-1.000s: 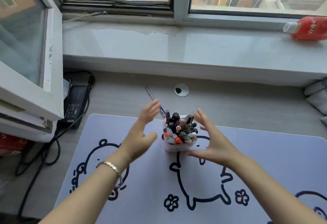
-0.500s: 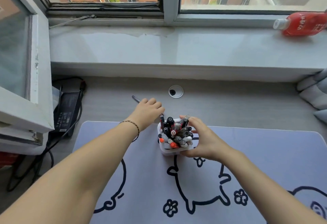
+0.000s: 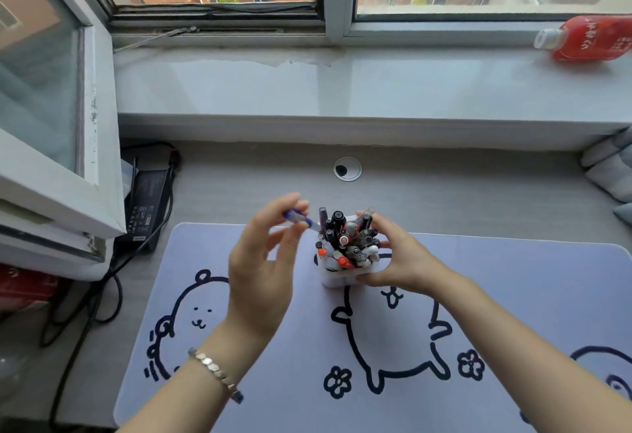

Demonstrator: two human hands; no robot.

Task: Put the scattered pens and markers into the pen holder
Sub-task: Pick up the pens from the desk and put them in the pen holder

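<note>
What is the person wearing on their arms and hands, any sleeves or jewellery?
Both forearms are bare, with no sleeves in view. The left wrist carries a thin metallic bracelet made of small flat links. The left hand and right hand show no gloves, and no rings are visible.

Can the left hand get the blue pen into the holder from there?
Probably yes: the left hand holds the blue pen beside the pen holder, though it is crowded and the right hand grips the far side.

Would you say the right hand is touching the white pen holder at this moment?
Touching. In the head view, the right hand wraps the pen holder, its thumb pressed against the front wall with no visible gap.
</note>
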